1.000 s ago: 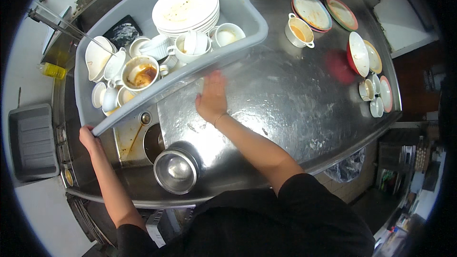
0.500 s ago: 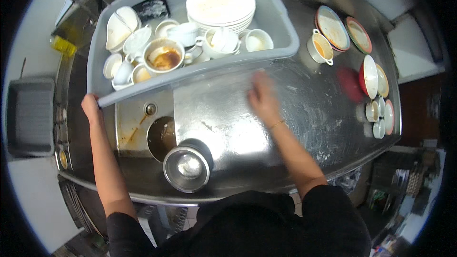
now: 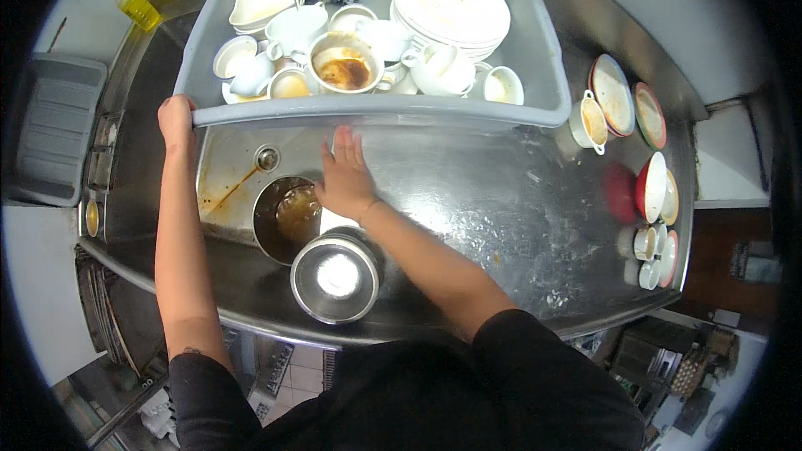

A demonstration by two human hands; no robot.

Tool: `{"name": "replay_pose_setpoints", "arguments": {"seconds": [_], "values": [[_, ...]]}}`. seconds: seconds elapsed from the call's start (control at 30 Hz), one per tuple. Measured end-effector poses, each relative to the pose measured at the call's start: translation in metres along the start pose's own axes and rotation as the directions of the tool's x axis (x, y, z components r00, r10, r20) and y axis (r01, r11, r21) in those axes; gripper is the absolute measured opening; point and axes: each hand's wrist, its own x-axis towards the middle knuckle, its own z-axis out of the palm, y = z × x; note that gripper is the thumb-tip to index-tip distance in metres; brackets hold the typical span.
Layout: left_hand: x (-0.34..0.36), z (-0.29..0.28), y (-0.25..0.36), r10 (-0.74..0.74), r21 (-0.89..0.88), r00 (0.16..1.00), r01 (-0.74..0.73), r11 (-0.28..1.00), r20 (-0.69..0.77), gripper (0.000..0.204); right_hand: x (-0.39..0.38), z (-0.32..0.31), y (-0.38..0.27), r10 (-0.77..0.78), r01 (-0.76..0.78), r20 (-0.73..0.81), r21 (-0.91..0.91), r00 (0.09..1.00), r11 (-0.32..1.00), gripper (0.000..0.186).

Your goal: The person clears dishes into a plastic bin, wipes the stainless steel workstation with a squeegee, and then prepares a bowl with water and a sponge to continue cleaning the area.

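A large grey plastic tub (image 3: 376,110) holds stacked white plates (image 3: 452,4), several white cups and bowls, and a brown-stained white cup (image 3: 345,63). My left hand (image 3: 176,123) is closed on the tub's near left corner. Lower down, my right hand (image 3: 347,177) is open, palm down with fingers apart, at the steel counter (image 3: 451,192); whether it presses on the surface I cannot tell. Beside its thumb is a round opening (image 3: 288,219) with murky brown liquid. A round steel bowl (image 3: 334,278) stands just nearer to me.
On the right are a two-handled white cup (image 3: 590,124), rimmed plates (image 3: 612,94), a red bowl (image 3: 651,188) and small white cups (image 3: 648,274). A small drain (image 3: 266,159) lies left of my right hand. Far left are a yellow bottle (image 3: 138,8) and another grey tub (image 3: 58,129).
My right hand has swept left across the counter toward the round opening. The tub's right corner now sits closer to the two-handled cup; my left hand keeps its hold. The view has turned somewhat.
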Motion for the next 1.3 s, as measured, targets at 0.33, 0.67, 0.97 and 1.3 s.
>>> {"name": "replay_pose_setpoints", "arguments": {"seconds": [0.33,0.67,0.97,1.3], "values": [[0.016,0.0,-0.016,-0.012,-0.014,0.999,0.013,1.0,0.042,0.018,-0.097,-0.113,0.161,0.045,-0.068,-0.074,-0.348,0.996,0.935,0.052],[0.007,0.001,-0.008,0.021,0.15,1.0,-0.02,0.989,-0.006,0.027,-0.186,-0.237,0.259,0.659,-0.597,-0.504,0.308,0.558,0.741,0.053],[0.006,0.005,0.005,0.02,0.263,0.998,-0.003,0.965,-0.063,0.032,-0.057,-0.278,0.21,0.526,-0.427,-0.476,0.308,0.705,0.85,0.04],[0.017,-0.003,-0.003,0.008,0.191,1.0,-0.004,0.982,-0.021,0.026,-0.121,-0.258,0.157,0.567,-0.334,-0.509,0.479,0.648,0.811,0.028]]}}
